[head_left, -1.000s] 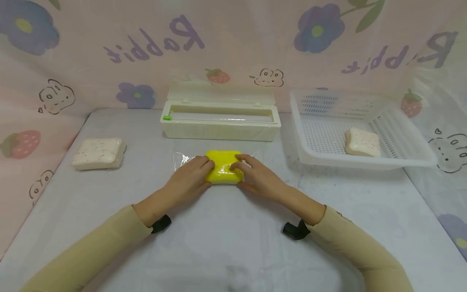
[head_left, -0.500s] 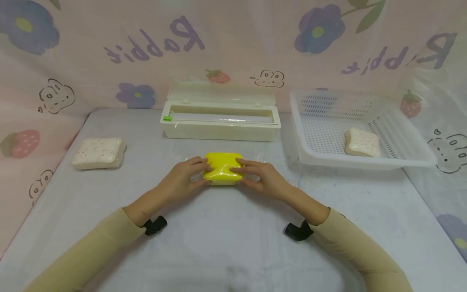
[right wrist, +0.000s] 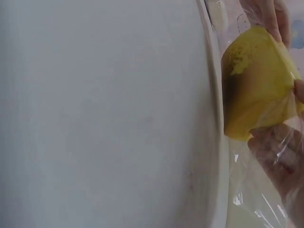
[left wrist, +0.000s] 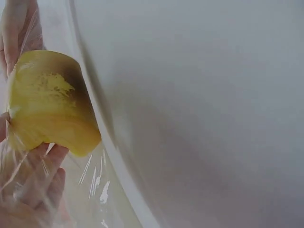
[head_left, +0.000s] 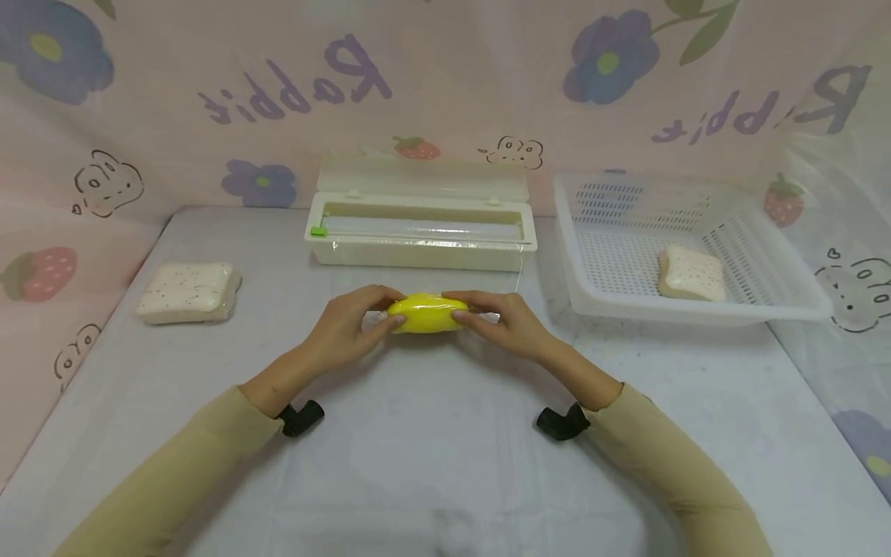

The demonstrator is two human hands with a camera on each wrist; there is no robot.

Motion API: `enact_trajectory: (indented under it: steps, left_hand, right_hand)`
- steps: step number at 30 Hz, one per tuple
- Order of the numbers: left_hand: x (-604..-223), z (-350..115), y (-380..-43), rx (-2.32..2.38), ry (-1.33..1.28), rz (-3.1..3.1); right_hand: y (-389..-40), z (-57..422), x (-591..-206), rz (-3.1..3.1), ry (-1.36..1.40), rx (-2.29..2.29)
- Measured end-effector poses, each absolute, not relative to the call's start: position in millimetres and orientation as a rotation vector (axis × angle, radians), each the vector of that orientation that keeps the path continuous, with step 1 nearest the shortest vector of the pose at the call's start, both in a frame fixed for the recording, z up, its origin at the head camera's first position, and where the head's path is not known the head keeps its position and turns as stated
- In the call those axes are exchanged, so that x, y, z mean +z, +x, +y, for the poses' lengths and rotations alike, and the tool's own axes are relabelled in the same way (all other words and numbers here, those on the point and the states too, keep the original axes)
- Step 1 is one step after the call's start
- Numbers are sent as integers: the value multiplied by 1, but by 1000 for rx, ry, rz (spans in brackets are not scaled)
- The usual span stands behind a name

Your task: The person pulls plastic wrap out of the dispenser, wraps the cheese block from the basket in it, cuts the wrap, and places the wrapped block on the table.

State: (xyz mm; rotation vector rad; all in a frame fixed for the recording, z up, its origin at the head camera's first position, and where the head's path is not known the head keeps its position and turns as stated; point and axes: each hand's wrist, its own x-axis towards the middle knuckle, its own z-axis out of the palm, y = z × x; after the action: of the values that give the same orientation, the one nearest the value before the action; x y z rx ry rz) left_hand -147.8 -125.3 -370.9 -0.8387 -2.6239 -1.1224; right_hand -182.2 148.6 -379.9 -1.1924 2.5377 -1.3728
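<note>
A yellow, bread-slice-shaped block [head_left: 428, 314] is tilted up between the two hands, its narrow side facing the head camera. The left hand [head_left: 348, 321] grips its left end, thumb in front and fingers behind. On the right end, the right hand [head_left: 511, 319] holds it the same way. Clear cling film [left wrist: 102, 192] covers the block and stretches beyond it in the left wrist view. In the right wrist view, the yellow block [right wrist: 254, 83] shows its broad underside, with film over the fingers. Behind the hands stands a cream cling film dispenser [head_left: 425, 257], its lid raised and the roll visible.
A white speckled bread-slice-shaped block [head_left: 186, 292] lies on the table at the left. Another speckled block [head_left: 692, 272] lies in a white perforated basket [head_left: 696, 309] at the right. A printed curtain [head_left: 445, 85] hangs behind and along both sides.
The yellow block has rolled from lying flat, broad face up, to tilted with its narrow side forward. Both hands have shifted their grip, thumbs now in front. The film now stretches more visibly towards the dispenser.
</note>
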Motion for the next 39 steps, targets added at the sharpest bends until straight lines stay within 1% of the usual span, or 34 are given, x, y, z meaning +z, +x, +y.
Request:
enact_trajectory:
  steps: [6,11,14,18,24,30,37,39]
  left_hand:
    - [-370,-121,-163,-1328,-591,-2685]
    - [-367,-120,-179,-1439,-363,-2728]
    - [-367,-119,-191,-1487,-276,-2737]
    - [-367,-120,-203,-1511,-207,-2769]
    - [-365,-120,-217,-1540,-74,-2859]
    - [-367,-118,-229,-1568,54,-2878]
    - [-367,-115,-233,-1545,156,-2854]
    - [-367,-116,-232,-1512,162,-2861]
  right_hand:
    - [-197,141,-379,2597,-985,-1376]
    - [-213,133,-376,2574,-694,-1438]
    - [-222,128,-376,2527,-543,-1500]
    - [-234,123,-376,2487,-421,-1546]
    - [-244,120,-377,2375,-308,-1636]
    - [-245,118,-377,2512,-202,-1613]
    - [-238,130,-382,2491,-332,-1615]
    - [-236,134,-383,2505,-325,-1598]
